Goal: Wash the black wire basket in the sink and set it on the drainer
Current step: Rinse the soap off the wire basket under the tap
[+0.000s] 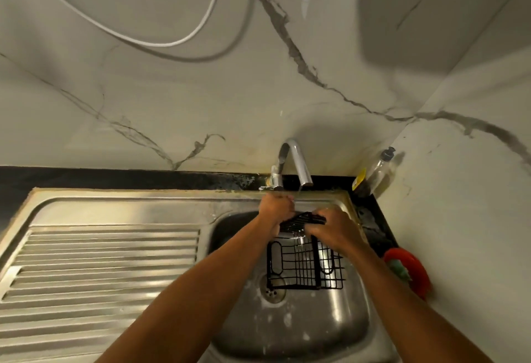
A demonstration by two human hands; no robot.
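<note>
The black wire basket (304, 265) is held in the sink (330, 325), below the tap (297, 158). Its upper rim is gripped by the curled fingers of the left hand (275, 209) and right hand (334, 232).

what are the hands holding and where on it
Both hands hold the black wire basket by its far edge: left hand at the left end, right hand at the right end.
</note>
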